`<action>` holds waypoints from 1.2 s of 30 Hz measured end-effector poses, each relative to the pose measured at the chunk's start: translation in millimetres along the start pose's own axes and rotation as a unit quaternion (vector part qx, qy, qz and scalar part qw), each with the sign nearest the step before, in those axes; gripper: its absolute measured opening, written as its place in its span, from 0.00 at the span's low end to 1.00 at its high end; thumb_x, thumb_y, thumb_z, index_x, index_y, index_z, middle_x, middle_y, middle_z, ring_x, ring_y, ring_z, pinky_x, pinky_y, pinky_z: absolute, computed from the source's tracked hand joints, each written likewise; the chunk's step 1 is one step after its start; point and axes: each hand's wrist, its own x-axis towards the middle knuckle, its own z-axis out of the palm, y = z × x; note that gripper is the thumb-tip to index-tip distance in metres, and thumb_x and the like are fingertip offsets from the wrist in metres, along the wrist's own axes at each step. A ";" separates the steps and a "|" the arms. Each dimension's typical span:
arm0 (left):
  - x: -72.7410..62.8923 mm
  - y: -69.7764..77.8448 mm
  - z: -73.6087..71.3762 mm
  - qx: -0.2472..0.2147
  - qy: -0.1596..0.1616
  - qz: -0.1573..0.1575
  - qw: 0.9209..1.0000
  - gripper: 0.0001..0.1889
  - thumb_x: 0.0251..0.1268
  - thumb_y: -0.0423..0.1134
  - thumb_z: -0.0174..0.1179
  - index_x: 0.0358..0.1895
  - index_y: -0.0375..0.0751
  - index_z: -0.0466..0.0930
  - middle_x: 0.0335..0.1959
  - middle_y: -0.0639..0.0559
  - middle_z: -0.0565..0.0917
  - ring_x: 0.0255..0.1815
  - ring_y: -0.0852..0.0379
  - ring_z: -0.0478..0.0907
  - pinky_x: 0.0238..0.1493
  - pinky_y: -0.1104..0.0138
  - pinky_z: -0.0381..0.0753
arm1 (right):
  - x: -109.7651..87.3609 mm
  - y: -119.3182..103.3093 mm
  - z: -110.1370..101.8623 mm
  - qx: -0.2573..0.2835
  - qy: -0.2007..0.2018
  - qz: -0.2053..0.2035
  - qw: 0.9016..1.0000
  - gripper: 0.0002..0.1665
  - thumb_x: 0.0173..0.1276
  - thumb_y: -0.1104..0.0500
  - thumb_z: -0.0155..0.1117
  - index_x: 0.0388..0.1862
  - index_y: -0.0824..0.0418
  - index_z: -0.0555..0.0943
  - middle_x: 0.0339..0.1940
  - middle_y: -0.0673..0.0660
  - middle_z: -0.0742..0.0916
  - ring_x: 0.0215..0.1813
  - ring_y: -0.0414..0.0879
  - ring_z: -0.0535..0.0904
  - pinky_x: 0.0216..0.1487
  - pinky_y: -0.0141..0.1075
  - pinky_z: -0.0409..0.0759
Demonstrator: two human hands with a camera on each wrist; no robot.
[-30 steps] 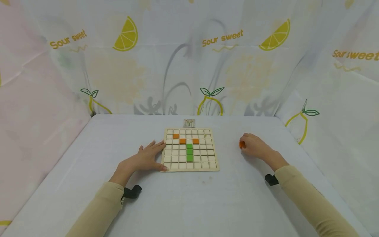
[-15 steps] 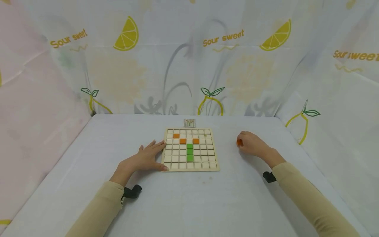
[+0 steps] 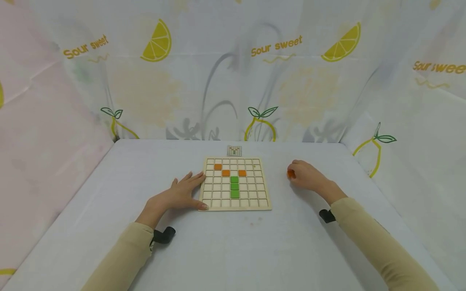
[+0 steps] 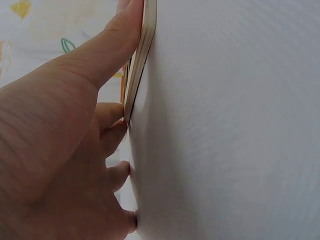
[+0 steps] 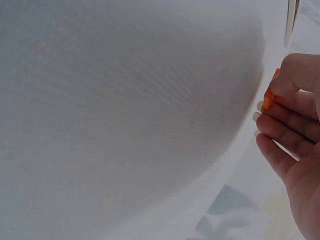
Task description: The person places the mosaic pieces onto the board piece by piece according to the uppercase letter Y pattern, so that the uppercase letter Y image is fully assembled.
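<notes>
A square wooden grid board [image 3: 262, 186] lies in the middle of the table. In its cells sit 3 orange tiles, one of them [image 3: 217, 166] at upper left, and a column of 3 green tiles [image 3: 234, 186]. My left hand [image 3: 182, 193] rests at the board's left edge with fingers spread, the thumb on the near left corner. To the right of the board, my right hand [image 3: 307, 176] pinches an orange tile [image 5: 270, 91] between thumb and fingers, close over the table in the head view.
A small pattern card [image 3: 234, 150] lies just behind the board. White cloth covers the table [image 3: 233, 250], and a lemon-printed curtain [image 3: 204, 81] stands around its back and sides. Each wrist wears a black camera mount [image 3: 164, 235].
My right hand has moved a little left toward the board, still pinching the orange tile. The left hand stays at the board's edge, and the tiles in the board are unchanged.
</notes>
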 end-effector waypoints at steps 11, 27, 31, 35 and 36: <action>-1.0 -0.5 -0.1 0.003 0.003 0.002 1.000 0.60 0.49 0.65 0.71 0.81 0.44 0.48 0.83 0.46 0.49 0.83 0.33 0.37 0.72 0.28 0.33 | 10.6 -4.9 7.5 0.009 -0.008 0.006 1.000 0.06 0.61 0.68 0.63 0.36 0.61 0.84 0.32 0.53 0.81 0.35 0.45 0.74 0.41 0.39 0.76; 1.5 -0.5 1.3 0.005 0.001 0.006 1.000 0.60 0.49 0.65 0.71 0.81 0.45 0.48 0.83 0.47 0.50 0.83 0.34 0.37 0.73 0.28 0.33 | 24.7 -22.0 8.3 0.011 -0.008 -0.007 1.000 0.05 0.62 0.68 0.62 0.36 0.62 0.83 0.33 0.54 0.81 0.35 0.45 0.73 0.42 0.39 0.76; 2.1 -0.7 0.9 0.004 0.001 0.002 1.000 0.60 0.49 0.65 0.71 0.81 0.45 0.48 0.83 0.48 0.49 0.83 0.35 0.37 0.73 0.29 0.32 | 30.1 -24.4 8.9 0.014 -0.005 -0.007 1.000 0.06 0.62 0.69 0.61 0.36 0.62 0.83 0.33 0.54 0.81 0.36 0.46 0.73 0.41 0.39 0.76; 1.9 -0.2 -0.1 0.004 0.000 -0.001 1.000 0.59 0.49 0.65 0.71 0.81 0.45 0.48 0.83 0.47 0.49 0.83 0.35 0.37 0.73 0.29 0.33 | 35.9 -24.9 10.5 0.014 -0.002 -0.009 1.000 0.07 0.61 0.69 0.61 0.36 0.63 0.83 0.33 0.54 0.81 0.35 0.46 0.73 0.41 0.39 0.76; 1.8 0.0 -0.2 0.005 0.001 0.002 1.000 0.60 0.49 0.65 0.71 0.81 0.44 0.48 0.83 0.47 0.49 0.83 0.34 0.37 0.73 0.28 0.33 | 37.4 -24.7 11.2 0.013 -0.002 -0.009 1.000 0.07 0.61 0.68 0.61 0.37 0.63 0.83 0.33 0.55 0.81 0.35 0.46 0.73 0.41 0.39 0.76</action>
